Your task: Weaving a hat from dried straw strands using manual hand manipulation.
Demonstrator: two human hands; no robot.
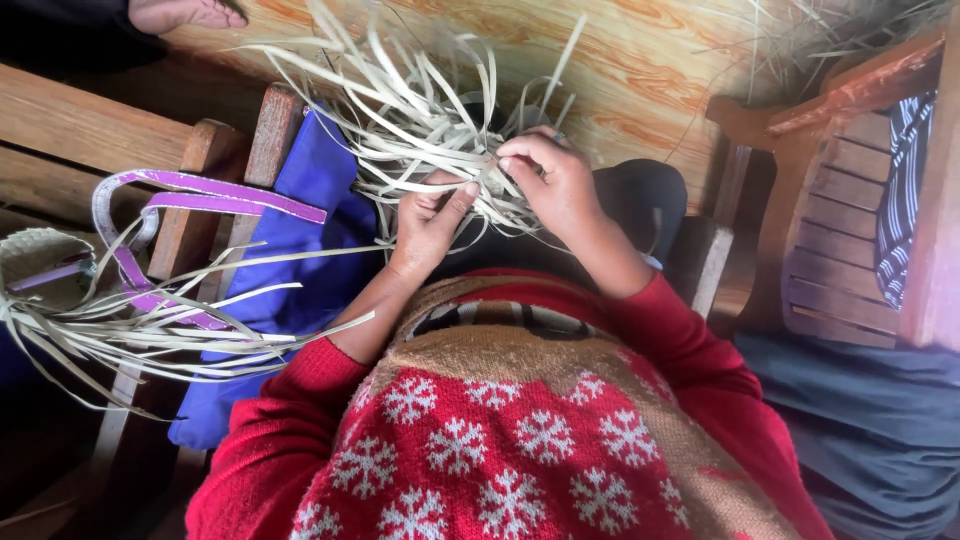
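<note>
My left hand [428, 222] and my right hand [553, 182] meet in front of my chest, both pinching a tangled bundle of pale flat straw strips [420, 110] that fans up and to the left. The fingers of both hands are closed on strips near the bundle's core. My red sleeves and a red sweater with white snowflakes [500, 440] fill the lower frame.
A second bunch of pale strips [150, 320] with purple bands [210, 195] lies on a wooden bench [90, 130] at left, over blue cloth [310, 250]. A small woven basket [35, 255] sits far left. A wooden chair [850, 230] stands right. Someone's bare foot [185, 14] shows top left.
</note>
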